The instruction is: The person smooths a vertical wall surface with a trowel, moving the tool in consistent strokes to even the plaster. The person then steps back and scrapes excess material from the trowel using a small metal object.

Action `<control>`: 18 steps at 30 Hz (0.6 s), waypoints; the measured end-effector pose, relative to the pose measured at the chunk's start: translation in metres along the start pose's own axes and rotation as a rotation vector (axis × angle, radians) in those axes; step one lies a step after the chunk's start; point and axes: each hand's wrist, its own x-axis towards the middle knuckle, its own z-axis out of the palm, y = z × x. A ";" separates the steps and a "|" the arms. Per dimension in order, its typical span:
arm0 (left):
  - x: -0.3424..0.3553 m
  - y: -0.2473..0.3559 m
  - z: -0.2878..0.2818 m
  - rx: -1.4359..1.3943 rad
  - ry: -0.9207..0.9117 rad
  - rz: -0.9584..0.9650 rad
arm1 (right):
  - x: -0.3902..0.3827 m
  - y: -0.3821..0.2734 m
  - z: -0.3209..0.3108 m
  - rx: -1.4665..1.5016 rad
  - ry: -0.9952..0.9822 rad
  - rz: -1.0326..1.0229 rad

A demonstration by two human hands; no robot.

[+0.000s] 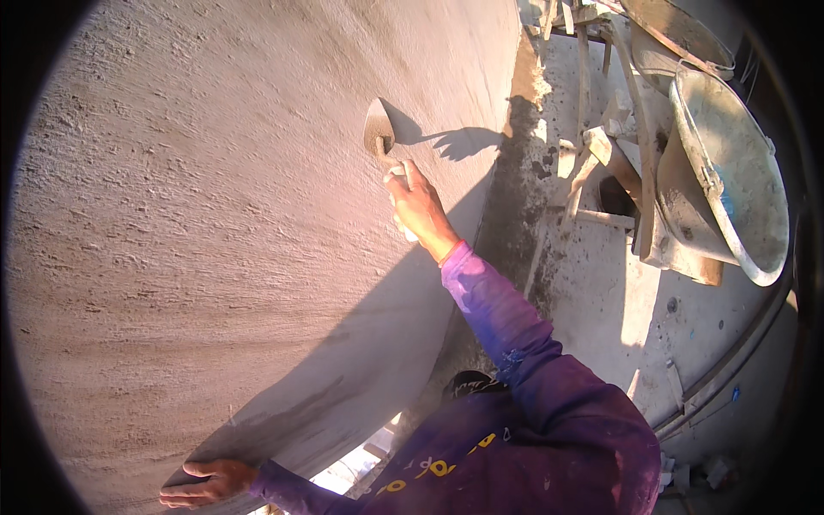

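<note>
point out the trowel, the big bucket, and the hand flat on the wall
trowel (377, 127): head view, middle of the blade pressed on the plastered wall.
big bucket (760, 202): head view, inner wall below the rim.
left hand (206, 482): head view, back of the hand lying flat on the wall.

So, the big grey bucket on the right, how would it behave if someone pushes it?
The bucket already lies tilted against wooden pieces, so it would probably rock or roll. It looks stiff, not floppy. The cement crust inside probably adds some weight.
</note>
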 end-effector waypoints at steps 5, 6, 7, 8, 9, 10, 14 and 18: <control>0.000 -0.004 0.003 0.024 0.000 0.020 | 0.015 0.031 0.006 0.069 0.048 0.015; 0.001 -0.003 0.001 0.042 -0.007 0.019 | 0.014 0.031 0.004 0.070 0.053 0.059; 0.002 -0.002 -0.001 0.059 -0.013 0.018 | 0.009 0.032 -0.002 0.069 0.041 0.144; 0.002 0.000 -0.002 0.073 -0.018 0.016 | 0.001 0.029 -0.008 0.067 0.031 0.227; 0.002 0.000 -0.002 0.063 -0.009 0.019 | -0.007 0.026 -0.010 0.042 0.066 0.226; 0.002 0.000 -0.002 0.053 0.001 0.022 | -0.011 0.021 -0.011 0.053 0.048 0.252; 0.001 -0.003 0.003 -0.005 0.035 0.042 | -0.010 0.014 -0.009 0.034 0.030 0.199; 0.001 -0.004 0.005 -0.022 0.039 0.048 | 0.002 0.013 -0.004 -0.048 0.045 0.050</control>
